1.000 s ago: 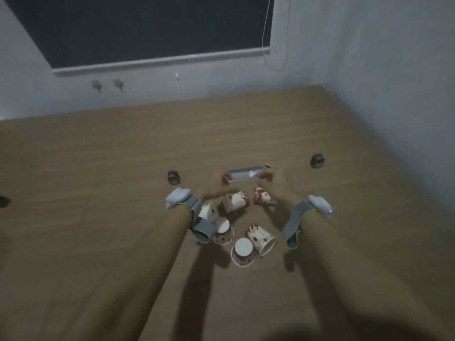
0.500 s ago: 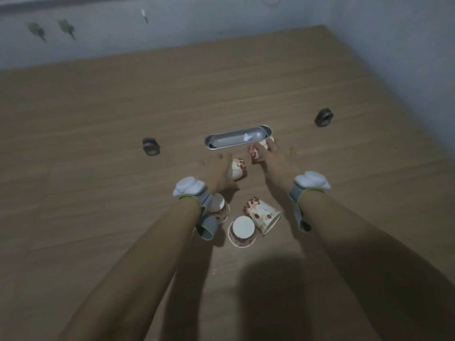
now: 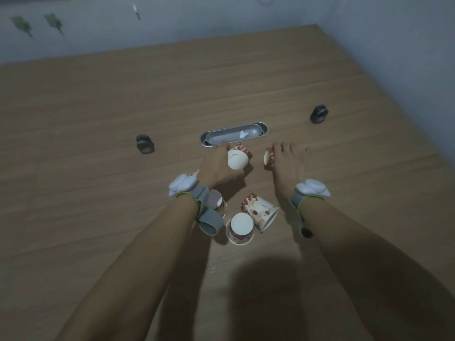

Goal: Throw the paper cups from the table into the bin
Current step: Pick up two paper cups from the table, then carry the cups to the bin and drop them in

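Several white paper cups with red print lie on the wooden table [image 3: 98, 114]. My left hand [image 3: 216, 166] is closed around one cup [image 3: 237, 159], its white base facing me. My right hand [image 3: 286, 163] grips a second cup [image 3: 268, 156] on its side. Nearer to me, one cup [image 3: 240, 228] stands upside down, another [image 3: 261, 211] lies on its side, and a third [image 3: 218, 203] is partly hidden under my left wrist. No bin is in view.
A narrow oval metal tray [image 3: 209, 139] set into the table, with a scrap of white paper in it, lies just beyond my hands. Two dark round fittings [image 3: 145, 143] [image 3: 319, 114] sit left and right of it. Walls border the table behind and at right.
Both hands reached forward and closed on the two far cups; the left hand's cup is now lifted with its base showing. The camera tilted down and came closer.
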Motion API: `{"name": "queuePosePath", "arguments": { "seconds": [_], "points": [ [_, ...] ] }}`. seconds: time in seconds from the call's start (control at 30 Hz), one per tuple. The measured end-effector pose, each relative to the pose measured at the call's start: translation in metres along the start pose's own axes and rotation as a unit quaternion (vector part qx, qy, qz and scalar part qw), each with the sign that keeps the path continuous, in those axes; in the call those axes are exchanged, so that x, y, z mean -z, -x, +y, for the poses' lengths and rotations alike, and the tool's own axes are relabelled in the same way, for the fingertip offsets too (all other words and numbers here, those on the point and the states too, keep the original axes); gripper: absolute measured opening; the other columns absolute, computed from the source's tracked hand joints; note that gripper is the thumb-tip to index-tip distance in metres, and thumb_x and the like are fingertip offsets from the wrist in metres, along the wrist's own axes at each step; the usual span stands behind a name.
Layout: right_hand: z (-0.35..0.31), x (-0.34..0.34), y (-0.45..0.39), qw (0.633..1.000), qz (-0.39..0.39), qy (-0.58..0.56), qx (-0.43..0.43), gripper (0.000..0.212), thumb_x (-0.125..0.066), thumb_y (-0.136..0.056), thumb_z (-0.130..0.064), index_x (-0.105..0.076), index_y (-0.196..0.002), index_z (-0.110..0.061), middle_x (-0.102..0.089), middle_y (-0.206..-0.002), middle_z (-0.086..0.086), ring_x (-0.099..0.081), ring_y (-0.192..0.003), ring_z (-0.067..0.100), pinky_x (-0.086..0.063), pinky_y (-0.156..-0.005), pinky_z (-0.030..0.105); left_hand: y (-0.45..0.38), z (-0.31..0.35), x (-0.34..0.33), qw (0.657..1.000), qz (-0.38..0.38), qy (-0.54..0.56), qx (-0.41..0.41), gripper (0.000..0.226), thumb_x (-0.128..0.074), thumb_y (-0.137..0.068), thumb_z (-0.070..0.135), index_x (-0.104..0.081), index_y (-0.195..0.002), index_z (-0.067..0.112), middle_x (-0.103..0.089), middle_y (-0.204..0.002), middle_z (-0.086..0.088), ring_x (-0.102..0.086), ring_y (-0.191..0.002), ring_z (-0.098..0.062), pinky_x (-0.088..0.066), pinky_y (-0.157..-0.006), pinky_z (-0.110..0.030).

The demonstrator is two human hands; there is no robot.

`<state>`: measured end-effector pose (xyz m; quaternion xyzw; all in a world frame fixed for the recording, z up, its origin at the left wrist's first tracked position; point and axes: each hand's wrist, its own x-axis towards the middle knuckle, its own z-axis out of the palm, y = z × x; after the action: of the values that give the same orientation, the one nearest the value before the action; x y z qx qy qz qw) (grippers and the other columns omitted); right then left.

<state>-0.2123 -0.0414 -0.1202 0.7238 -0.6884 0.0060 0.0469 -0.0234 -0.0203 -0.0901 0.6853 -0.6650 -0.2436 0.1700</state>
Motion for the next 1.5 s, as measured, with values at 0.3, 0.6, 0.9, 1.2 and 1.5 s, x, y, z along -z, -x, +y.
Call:
{"name": "queuePosePath", "arguments": {
  "seconds": [0.3,0.6,0.9,1.2,1.5],
  "points": [
    [0.032,0.062,0.035,0.989,0.016,-0.141,-0.031,0.064,-0.06,-0.089,-0.045,-0.042,-0.143,-0.016,-0.058,-0.129,0.012,-0.057,-0.115,0.036,-0.039,-0.096,0.047,0.014,0.07,0.015,1.0,0.003,0.022,-0.014,0.066,-0.082,-0.061,0.036,-0.055,-0.113,0.007,-0.068,-0.107,-0.012,-0.062,-0.098,-0.031,-0.041,-0.07,-0.03],
    [0.097,0.114,0.058,0.949,0.031,-0.292,-0.112,0.068,-0.072,-0.082,-0.041,-0.047,-0.135,-0.006,-0.062,-0.122,0.022,-0.058,-0.111,0.043,-0.048,-0.084,0.044,0.03,0.159,0.04,0.996,-0.024,0.044,-0.073,0.071,-0.087,-0.059,0.015,-0.054,-0.121,0.006,-0.065,-0.118,-0.013,-0.062,-0.108,-0.031,-0.052,-0.086,-0.037],
    [0.195,0.142,0.094,0.931,0.04,-0.332,-0.146,0.064,-0.073,-0.08,-0.032,-0.049,-0.132,-0.006,-0.059,-0.13,0.019,-0.055,-0.118,0.041,-0.047,-0.095,0.044,0.055,0.261,-0.001,0.99,-0.049,0.017,-0.129,0.081,-0.087,-0.064,0.021,-0.045,-0.131,0.007,-0.061,-0.126,-0.016,-0.057,-0.115,-0.034,-0.048,-0.093,-0.039],
    [0.326,0.143,0.158,0.911,0.068,-0.324,-0.244,0.065,-0.073,-0.079,-0.034,-0.047,-0.133,-0.008,-0.058,-0.131,0.018,-0.054,-0.12,0.039,-0.045,-0.093,0.041,0.075,0.374,-0.083,0.972,-0.092,0.006,-0.218,0.069,-0.087,-0.062,0.024,-0.055,-0.122,0.009,-0.066,-0.119,-0.013,-0.06,-0.11,-0.032,-0.043,-0.081,-0.028],
    [0.423,0.129,0.237,0.883,0.067,-0.322,-0.336,0.068,-0.071,-0.081,-0.03,-0.04,-0.14,-0.013,-0.055,-0.124,0.021,-0.054,-0.116,0.041,-0.046,-0.096,0.043,0.11,0.46,-0.178,0.937,-0.174,-0.019,-0.303,0.069,-0.087,-0.06,0.02,-0.055,-0.12,0.007,-0.061,-0.12,-0.015,-0.058,-0.108,-0.031,-0.043,-0.082,-0.031]
  ]
}}
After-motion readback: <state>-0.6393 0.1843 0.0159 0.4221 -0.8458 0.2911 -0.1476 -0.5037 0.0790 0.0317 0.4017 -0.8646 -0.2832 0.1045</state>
